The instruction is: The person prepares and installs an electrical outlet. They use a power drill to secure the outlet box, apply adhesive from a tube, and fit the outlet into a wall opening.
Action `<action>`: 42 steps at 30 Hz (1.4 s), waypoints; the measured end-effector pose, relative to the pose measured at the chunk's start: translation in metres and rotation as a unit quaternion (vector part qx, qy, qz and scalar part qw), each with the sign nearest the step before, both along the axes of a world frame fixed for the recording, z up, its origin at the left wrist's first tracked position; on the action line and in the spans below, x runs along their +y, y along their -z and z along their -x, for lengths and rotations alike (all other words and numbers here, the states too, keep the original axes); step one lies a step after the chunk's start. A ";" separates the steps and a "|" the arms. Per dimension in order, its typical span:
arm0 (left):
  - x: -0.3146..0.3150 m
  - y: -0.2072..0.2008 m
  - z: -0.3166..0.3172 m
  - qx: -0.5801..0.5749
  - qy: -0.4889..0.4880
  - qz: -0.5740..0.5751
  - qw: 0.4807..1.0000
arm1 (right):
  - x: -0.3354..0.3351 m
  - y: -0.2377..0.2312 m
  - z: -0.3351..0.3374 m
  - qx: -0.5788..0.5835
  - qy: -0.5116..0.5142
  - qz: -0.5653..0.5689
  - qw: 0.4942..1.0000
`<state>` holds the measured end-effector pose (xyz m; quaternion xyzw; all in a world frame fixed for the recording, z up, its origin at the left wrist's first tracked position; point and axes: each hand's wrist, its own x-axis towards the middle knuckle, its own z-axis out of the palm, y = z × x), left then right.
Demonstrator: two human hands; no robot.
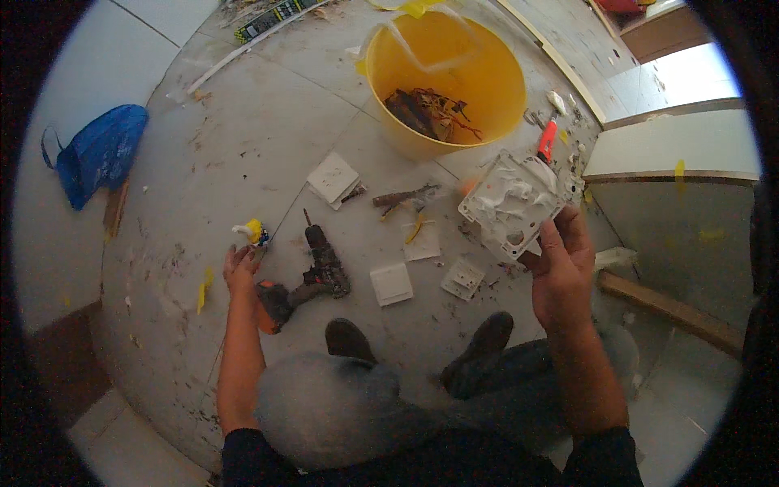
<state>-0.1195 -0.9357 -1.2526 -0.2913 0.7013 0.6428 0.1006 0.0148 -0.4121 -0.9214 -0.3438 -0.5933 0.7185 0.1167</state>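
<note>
My right hand (565,272) is raised at the right, its thumb and fingers pinching the edge of a white plastic wall-plate frame (513,203). The frame has moulded recesses and cut-out holes. Low over the floor at the left, my left hand (241,268) has its fingers closed at the near edge of a small yellow, white and blue thing (255,233), whose kind I cannot make out. Beside that hand a dark cordless drill (324,264) with an orange-trimmed battery lies on its side, bit pointing away from me.
White switch plates (392,285), a socket plate (463,278) and pliers (416,227) lie on the dusty tiles. A yellow bucket (495,81) holding wire scraps stands ahead, near a red-handled tool (548,141). A blue bag (101,154) sits left; a wooden batten (669,312) lies right.
</note>
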 end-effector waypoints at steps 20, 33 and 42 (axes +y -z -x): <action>0.277 -0.250 0.030 0.194 0.582 0.066 0.787 | 0.010 0.003 -0.007 -0.019 -0.029 0.063 0.997; 0.276 -0.214 -0.007 0.208 0.578 0.043 0.788 | -0.003 0.019 -0.003 -0.063 -0.031 0.143 0.987; 0.293 -0.229 -0.004 0.490 0.495 0.145 0.702 | -0.016 0.016 0.005 -0.084 -0.020 0.288 0.954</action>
